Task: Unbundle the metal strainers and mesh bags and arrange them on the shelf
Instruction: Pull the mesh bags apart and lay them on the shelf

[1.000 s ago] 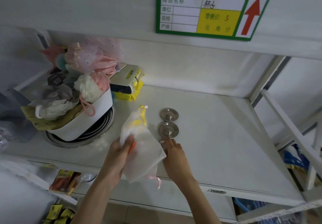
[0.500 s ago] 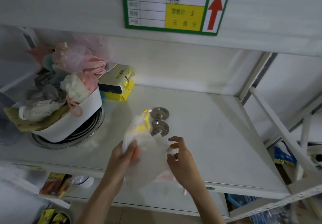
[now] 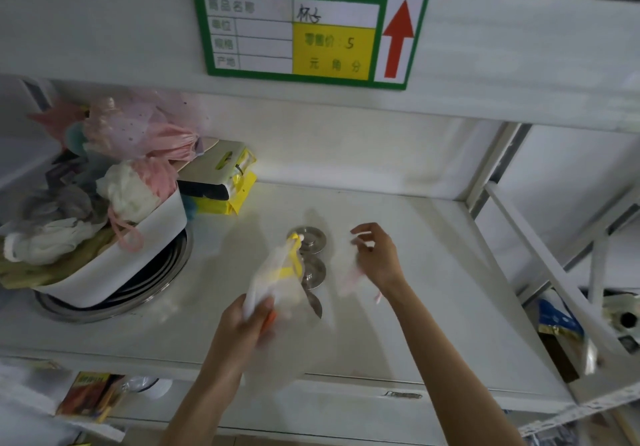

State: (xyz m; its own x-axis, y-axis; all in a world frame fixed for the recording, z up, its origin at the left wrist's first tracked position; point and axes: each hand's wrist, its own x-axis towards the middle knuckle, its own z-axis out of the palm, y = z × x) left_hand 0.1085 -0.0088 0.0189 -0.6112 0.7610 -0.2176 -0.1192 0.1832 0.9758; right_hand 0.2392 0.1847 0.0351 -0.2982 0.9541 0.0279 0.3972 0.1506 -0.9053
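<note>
Head view, shelf: white shelf board (image 3: 433, 272), mostly bare on the right side, stuff crowded over on the left.
Head view, left hand: left hand (image 3: 242, 327) is closed in a grip around the bottom end of a white mesh bag bundle (image 3: 277, 282) with a yellow band round it, held just above the board and tilted up toward the strainers.
Head view, right hand: right hand (image 3: 377, 255) hovers over the board with fingers loosely spread and curled; a thin pale pink mesh bag (image 3: 349, 279) hangs blurred under it, can't tell how exactly it's pinched.
Head view, strainers: 2 round metal strainers (image 3: 313, 256) sit on the board one behind the other, just touching, between the 2 hands; the bundle's top end covers part of them. A 3rd bit of metal (image 3: 313, 301) shows by the bundle, too blurry to call.
Head view, left clutter: white tub (image 3: 131, 258) stuffed with pink and white mesh pouches, sitting on a stack of metal pans (image 3: 114, 303); yellow packets (image 3: 225, 182) behind it.
Head view, up top: green price tag (image 3: 304, 29) with a red arrow and a handwritten 5.
</note>
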